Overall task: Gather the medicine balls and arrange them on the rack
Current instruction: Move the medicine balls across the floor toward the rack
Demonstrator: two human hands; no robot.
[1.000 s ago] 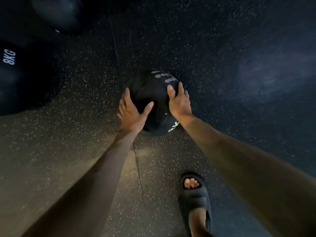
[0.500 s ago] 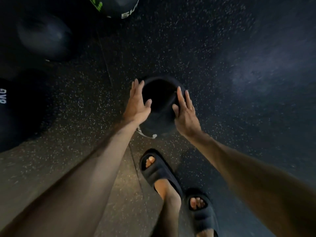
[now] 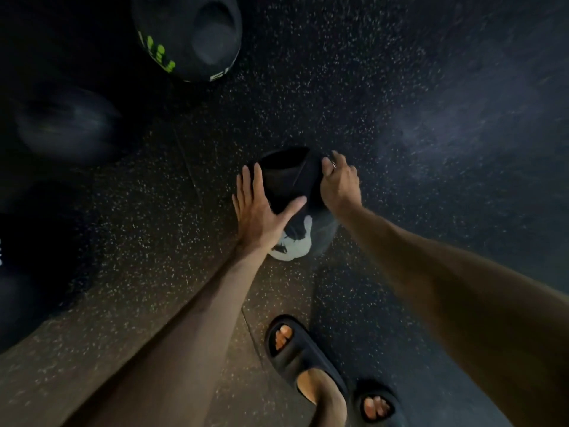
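A small black medicine ball (image 3: pixel 289 183) with a white patch near its lower edge sits on the dark speckled floor at the centre of the head view. My left hand (image 3: pixel 261 214) lies flat against its left side, fingers spread. My right hand (image 3: pixel 340 183) curls over its right side, a ring on one finger. Both hands press on the ball from opposite sides. No rack is in view.
Other black medicine balls lie on the floor: one with green lettering (image 3: pixel 187 35) at the top, a blurred one (image 3: pixel 66 124) at upper left, a large one (image 3: pixel 27 272) at the left edge. My feet in dark slides (image 3: pixel 303 359) stand below the ball.
The view has shifted forward, bringing the green-lettered ball further into sight. The ball under my hands has turned, its white patch now facing me. My feet have stepped and my right hand has curled further over the ball.
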